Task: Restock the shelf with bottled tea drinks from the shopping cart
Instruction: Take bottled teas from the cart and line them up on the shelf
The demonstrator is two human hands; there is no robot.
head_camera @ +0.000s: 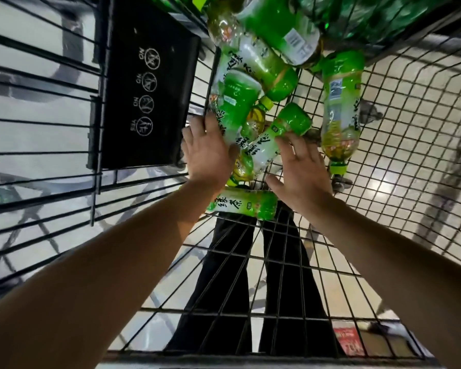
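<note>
Several green-labelled tea bottles lie in a heap inside the wire shopping cart (pixel 399 145). My left hand (pixel 209 151) reaches down with straight fingers and touches a bottle (pixel 234 102) at the heap's left side. My right hand (pixel 301 169) is spread open, its fingertips against a slanted bottle (pixel 277 137) in the middle. One bottle (pixel 244 205) lies crosswise just below and between my wrists. Another bottle (pixel 341 107) lies apart at the right, cap toward me. Neither hand grips anything. No shelf is in view.
The cart's black fold-down child seat panel (pixel 147 83) stands at the left of the bottles. Wire walls surround the basket on all sides. My black trouser legs (pixel 274 296) show through the mesh floor, above a pale tiled floor.
</note>
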